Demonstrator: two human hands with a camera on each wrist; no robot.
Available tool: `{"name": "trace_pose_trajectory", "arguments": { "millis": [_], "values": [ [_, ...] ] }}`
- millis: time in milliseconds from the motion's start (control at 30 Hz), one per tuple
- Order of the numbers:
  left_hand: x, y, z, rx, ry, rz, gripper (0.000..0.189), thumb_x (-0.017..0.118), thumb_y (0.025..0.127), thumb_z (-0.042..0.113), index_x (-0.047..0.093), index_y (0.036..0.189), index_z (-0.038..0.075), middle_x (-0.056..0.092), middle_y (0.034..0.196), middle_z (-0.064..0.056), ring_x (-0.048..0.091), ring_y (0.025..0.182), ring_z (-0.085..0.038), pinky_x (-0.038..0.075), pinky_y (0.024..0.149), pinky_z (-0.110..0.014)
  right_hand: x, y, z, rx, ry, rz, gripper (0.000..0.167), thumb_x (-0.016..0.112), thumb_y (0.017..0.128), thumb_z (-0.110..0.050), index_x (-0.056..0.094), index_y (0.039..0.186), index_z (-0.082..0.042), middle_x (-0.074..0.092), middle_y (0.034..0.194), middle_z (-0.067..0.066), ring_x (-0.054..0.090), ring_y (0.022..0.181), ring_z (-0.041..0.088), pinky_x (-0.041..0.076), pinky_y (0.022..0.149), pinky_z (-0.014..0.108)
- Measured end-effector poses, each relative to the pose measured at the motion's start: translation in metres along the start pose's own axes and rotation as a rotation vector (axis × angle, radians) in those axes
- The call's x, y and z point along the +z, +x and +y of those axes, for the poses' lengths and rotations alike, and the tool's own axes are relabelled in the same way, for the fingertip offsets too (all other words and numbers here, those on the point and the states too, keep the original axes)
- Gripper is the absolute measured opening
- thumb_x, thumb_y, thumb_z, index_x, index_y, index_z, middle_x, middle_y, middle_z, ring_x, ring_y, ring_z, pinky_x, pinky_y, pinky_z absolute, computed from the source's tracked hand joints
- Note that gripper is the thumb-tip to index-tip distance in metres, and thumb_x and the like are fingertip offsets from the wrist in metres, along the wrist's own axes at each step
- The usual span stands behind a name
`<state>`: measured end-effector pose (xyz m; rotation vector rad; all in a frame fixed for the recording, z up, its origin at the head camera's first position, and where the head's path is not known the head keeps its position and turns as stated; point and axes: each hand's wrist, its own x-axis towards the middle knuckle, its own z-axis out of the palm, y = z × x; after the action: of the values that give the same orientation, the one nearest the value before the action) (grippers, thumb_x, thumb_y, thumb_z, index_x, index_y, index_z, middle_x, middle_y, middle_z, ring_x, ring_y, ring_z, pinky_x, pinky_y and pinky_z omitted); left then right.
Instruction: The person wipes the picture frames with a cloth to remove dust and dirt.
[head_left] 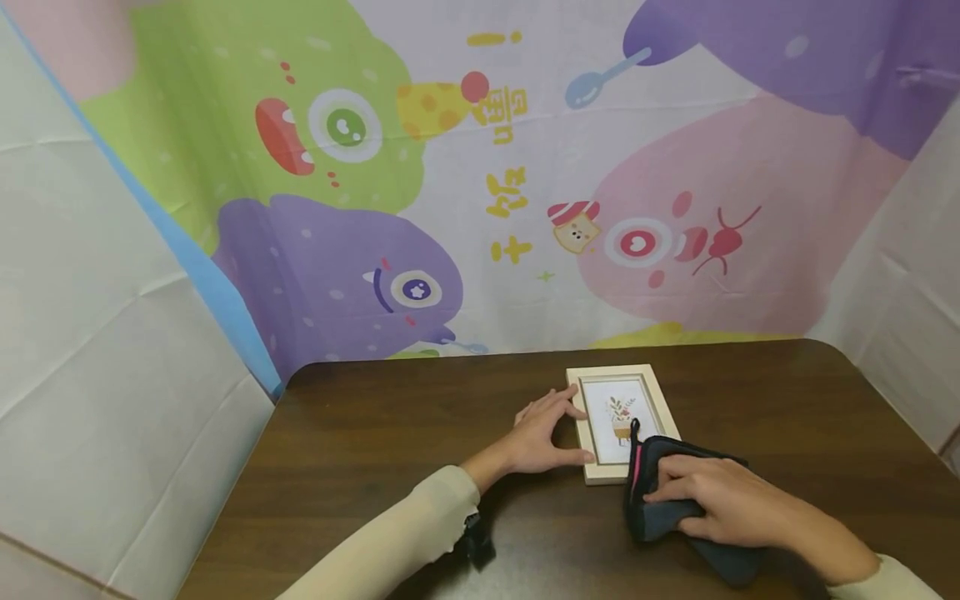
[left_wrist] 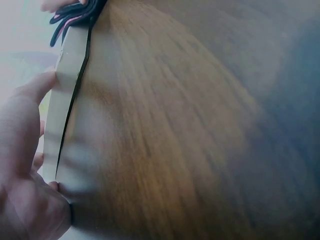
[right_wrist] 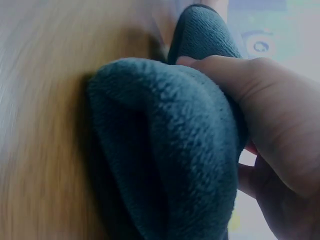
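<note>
A cream picture frame [head_left: 661,400] with a potted-plant print lies face up on the brown table. My left hand [head_left: 542,437] touches its left border, with fingers spread and the thumb extended near the lower-left corner. In the left wrist view, the thumb [left_wrist: 37,87] meets the frame's side [left_wrist: 69,85]. My right hand [head_left: 723,496] grips a bunched dark grey-blue cloth [head_left: 651,521] with black edging and a loop. The cloth covers the frame's lower-right corner. In the right wrist view, the thumb [right_wrist: 220,70] presses into folds of the fuzzy cloth [right_wrist: 190,130].
The wooden table [head_left: 375,442] meets a cartoon-printed curtain [head_left: 517,292] at its back edge. Pale fabric hangs on both sides. A small black device [head_left: 477,542] sits at the left wrist, below the sleeve.
</note>
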<state>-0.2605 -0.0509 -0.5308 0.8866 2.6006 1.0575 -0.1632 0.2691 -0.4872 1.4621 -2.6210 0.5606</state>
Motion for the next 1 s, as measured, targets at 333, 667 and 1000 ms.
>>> {"name": "trace_pose_trajectory", "arguments": {
  "millis": [333,667,1000],
  "values": [
    [0.007,0.006,-0.01,0.005,0.007,0.021,0.059,0.087,0.094,0.053,0.065,0.142,0.026,0.03,0.189,0.007,0.025,0.178,-0.035,0.019,0.138,-0.074,-0.008,-0.014,0.007,0.051,-0.031,-0.026,0.039,0.1,0.082,-0.016,0.088,0.119,-0.022,0.066,0.106,-0.017,0.047,0.088,-0.013,0.042,0.067,0.018],
    [0.003,0.004,-0.006,0.011,0.027,0.009,0.059,0.085,0.095,0.053,0.065,0.144,0.027,0.03,0.189,0.005,0.026,0.177,-0.038,0.022,0.135,-0.077,0.002,0.019,-0.008,-0.021,-0.094,-0.053,0.039,0.101,0.08,-0.016,0.089,0.117,-0.022,0.062,0.1,-0.016,0.047,0.085,-0.009,0.043,0.065,0.016],
    [0.002,0.0,-0.002,0.021,0.014,0.019,0.057,0.086,0.097,0.049,0.065,0.144,0.025,0.03,0.189,0.002,0.026,0.177,-0.04,0.022,0.134,-0.078,0.012,0.061,-0.029,-0.087,-0.118,-0.143,0.036,0.098,0.087,-0.022,0.087,0.121,-0.021,0.065,0.102,-0.013,0.056,0.091,-0.004,0.049,0.07,0.016]
  ]
}}
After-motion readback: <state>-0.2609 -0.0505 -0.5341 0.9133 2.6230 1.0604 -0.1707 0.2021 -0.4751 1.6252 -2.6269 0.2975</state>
